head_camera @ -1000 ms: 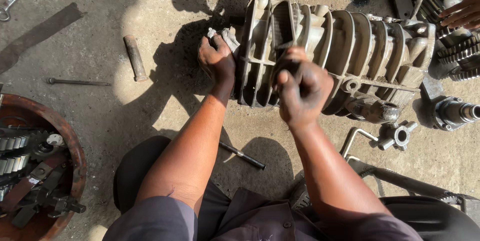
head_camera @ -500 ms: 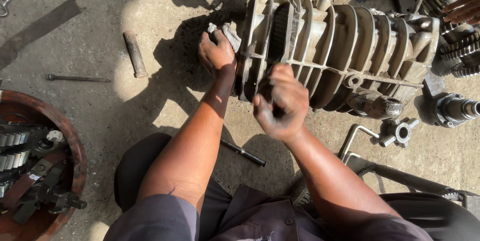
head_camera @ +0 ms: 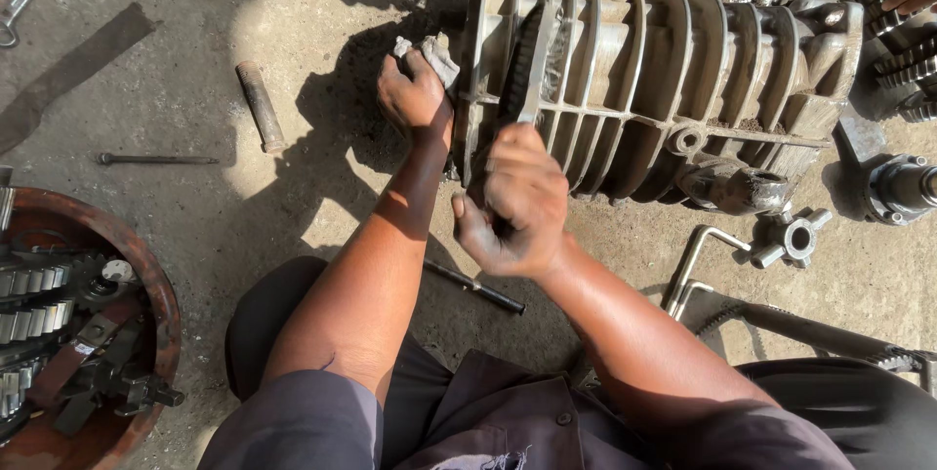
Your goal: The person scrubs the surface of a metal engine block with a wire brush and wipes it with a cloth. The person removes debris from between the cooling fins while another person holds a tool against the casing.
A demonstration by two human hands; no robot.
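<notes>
While left hand (head_camera: 414,94) clutches rag (head_camera: 436,55) against ribbed casing (head_camera: 664,89), right hand (head_camera: 514,202) fingers grip something unclear.

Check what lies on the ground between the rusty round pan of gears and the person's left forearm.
Head view: only bare concrete between pan and left forearm.

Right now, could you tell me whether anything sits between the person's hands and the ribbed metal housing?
Nothing separates the right hand from the housing; it is at the near ribs, gripping something dark I cannot identify. The left hand presses a grey rag against the housing's end, so only the rag lies between.
</notes>
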